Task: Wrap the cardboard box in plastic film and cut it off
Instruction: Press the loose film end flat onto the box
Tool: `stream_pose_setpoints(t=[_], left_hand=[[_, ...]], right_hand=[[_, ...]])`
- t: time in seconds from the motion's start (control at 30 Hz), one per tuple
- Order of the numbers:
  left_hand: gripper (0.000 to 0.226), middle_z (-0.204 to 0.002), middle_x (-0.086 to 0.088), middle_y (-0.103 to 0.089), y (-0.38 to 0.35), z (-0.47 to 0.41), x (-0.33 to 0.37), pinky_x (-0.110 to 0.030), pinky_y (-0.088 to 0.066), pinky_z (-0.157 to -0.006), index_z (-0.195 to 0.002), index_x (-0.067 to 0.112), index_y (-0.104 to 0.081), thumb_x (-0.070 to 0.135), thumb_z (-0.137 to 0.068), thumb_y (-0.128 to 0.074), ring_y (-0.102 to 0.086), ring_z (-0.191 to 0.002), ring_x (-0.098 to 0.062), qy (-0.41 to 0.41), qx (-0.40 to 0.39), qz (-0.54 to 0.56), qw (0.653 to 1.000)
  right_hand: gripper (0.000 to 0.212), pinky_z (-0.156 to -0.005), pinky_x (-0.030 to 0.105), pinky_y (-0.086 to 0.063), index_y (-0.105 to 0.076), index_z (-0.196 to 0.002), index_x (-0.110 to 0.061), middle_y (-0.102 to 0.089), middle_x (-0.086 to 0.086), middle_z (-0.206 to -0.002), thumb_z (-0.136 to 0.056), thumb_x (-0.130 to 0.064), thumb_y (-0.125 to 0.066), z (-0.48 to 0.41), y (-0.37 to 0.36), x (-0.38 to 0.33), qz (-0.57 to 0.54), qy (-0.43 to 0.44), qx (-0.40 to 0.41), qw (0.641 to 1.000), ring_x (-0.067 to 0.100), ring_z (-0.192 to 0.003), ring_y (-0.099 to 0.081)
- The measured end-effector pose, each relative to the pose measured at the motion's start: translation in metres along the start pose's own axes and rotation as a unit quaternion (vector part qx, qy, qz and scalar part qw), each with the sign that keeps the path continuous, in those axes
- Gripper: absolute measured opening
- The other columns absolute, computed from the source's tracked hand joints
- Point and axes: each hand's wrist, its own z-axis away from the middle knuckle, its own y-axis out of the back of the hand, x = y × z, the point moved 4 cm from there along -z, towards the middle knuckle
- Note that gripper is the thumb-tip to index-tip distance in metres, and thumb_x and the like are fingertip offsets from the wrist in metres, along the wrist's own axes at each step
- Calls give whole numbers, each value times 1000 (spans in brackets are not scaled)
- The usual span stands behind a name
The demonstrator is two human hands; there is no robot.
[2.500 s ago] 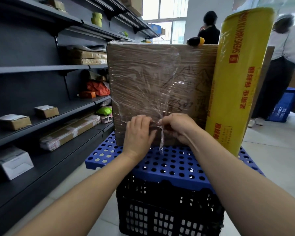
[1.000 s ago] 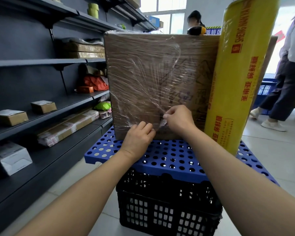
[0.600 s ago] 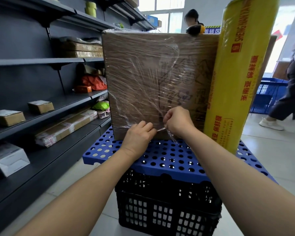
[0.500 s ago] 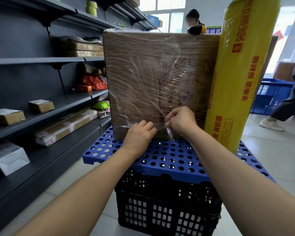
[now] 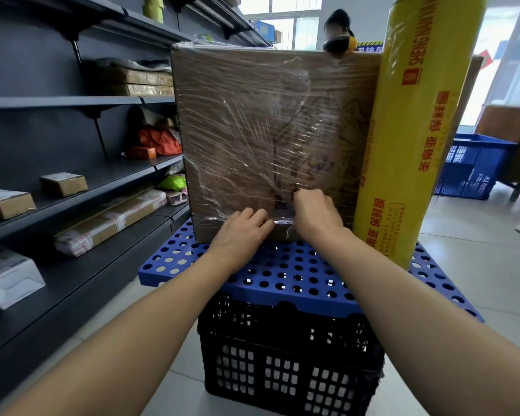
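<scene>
straight ahead, stopped by the cardboard box (image 5: 252, 130); low on its face, crowded by the left hand (image 5: 240, 232) and right hand (image 5: 315, 217) pinching a film strand (image 5: 282, 221). rightward, blocked by the upright yellow film roll (image 5: 418, 130) just beside the box. free to pass over the bare blue board (image 5: 282, 271) in front. leftward, open floor (image 5: 180, 355), then dark shelving (image 5: 57, 101).

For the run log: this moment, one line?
cardboard box: wrapped | left hand: pinches film | right hand: pinches film | roll: beside box
</scene>
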Motion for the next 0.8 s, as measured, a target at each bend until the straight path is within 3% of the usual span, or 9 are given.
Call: stream_pose_setpoints(t=[0.07, 0.13, 0.2, 0.23, 0.3, 0.53, 0.7, 0.8], left_hand=[[34, -89, -7, -64, -1, 0, -1, -33, -47, -61, -101, 8, -65, 4, -69, -74, -60, -74, -25, 2, 1, -9, 1000], [51, -95, -7, -65, 0, -2, 1, -34, -49, -66, -122, 7, -59, 4, -73, -71, -61, -80, -24, -2, 1, -19, 1000], [61, -121, -5, -55, -2, -5, 4, -35, -43, -83, -148, 11, -27, 7, -91, -49, -54, -104, -24, -7, -27, -41, 999], [62, -129, -3, -49, -3, -6, 5, -35, -39, -88, -152, 15, -13, 9, -96, -39, -48, -112, -23, -13, -32, -44, 998], [63, -134, -2, -43, -2, -9, 7, -35, -36, -90, -152, 20, -1, 11, -98, -33, -43, -117, -23, -23, -36, -56, 997], [61, -132, -4, -41, -4, -11, 10, -36, -35, -88, -152, 21, 4, 15, -100, -28, -41, -115, -26, -63, -67, -86, 992], [61, -137, -5, -35, -6, -7, 13, -39, -34, -89, -152, 19, 6, 16, -100, -26, -38, -117, -29, -57, -70, -85, 992], [62, -138, -4, -34, -7, -8, 14, -39, -35, -89, -151, 18, 8, 17, -100, -26, -37, -118, -29, -59, -74, -94, 991]], right_hand=[[18, -69, 31, -45, -62, -101, -6, -62, 12, -100, -87, 4, -58, 0, 1, 4, 9, -6, -3, 1000, 28, -95, -61], [18, -72, 33, -48, -62, -102, -6, -63, 13, -102, -87, 3, -58, -1, 0, 8, 5, -17, -2, 1000, 29, -96, -61], [16, -73, 33, -49, -62, -102, -6, -63, 12, -101, -88, 1, -59, -1, -1, 9, -3, -24, 8, 1000, 28, -95, -61], [15, -71, 32, -48, -62, -102, -6, -64, 11, -101, -88, -1, -59, -2, -2, 9, -3, -29, 11, 1000, 27, -95, -62], [13, -69, 31, -47, -62, -101, -5, -64, 11, -100, -88, -3, -60, -3, -4, 10, -3, -43, 18, 999, 27, -93, -62], [14, -66, 33, -47, -64, -101, -6, -65, 11, -100, -91, -15, -62, -11, -10, 27, -35, -128, 26, 991, 27, -92, -63], [18, -72, 32, -50, -63, -103, -4, -65, 12, -107, -89, -16, -65, -7, -21, 38, -124, -200, -4, 972, 27, -95, -62], [21, -76, 33, -53, -63, -106, -7, -64, 11, -108, -86, -13, -65, -2, -21, 35, -117, -212, -18, 970, 27, -97, -62]])
